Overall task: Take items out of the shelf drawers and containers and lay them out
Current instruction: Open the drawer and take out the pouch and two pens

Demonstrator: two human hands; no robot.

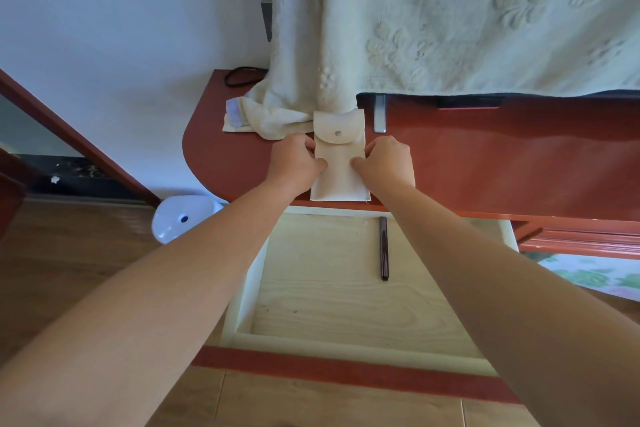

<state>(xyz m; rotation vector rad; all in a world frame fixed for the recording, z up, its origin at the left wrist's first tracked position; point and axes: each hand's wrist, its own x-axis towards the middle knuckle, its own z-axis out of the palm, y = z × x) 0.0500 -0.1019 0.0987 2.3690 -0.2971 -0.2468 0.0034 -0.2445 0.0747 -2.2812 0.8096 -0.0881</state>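
A cream cloth pouch with a snap-button flap lies flat on the red-brown tabletop, near its front edge. My left hand grips the pouch's left side and my right hand grips its right side, thumbs pressed on the fabric. Below the tabletop a pale wooden drawer stands pulled open. A dark brown pen lies inside it near the back right.
A cream embossed towel hangs over the back of the table and bunches at its left. A black cord lies at the far left corner. A metal bracket stands behind the pouch. A white stool sits on the wooden floor at the left.
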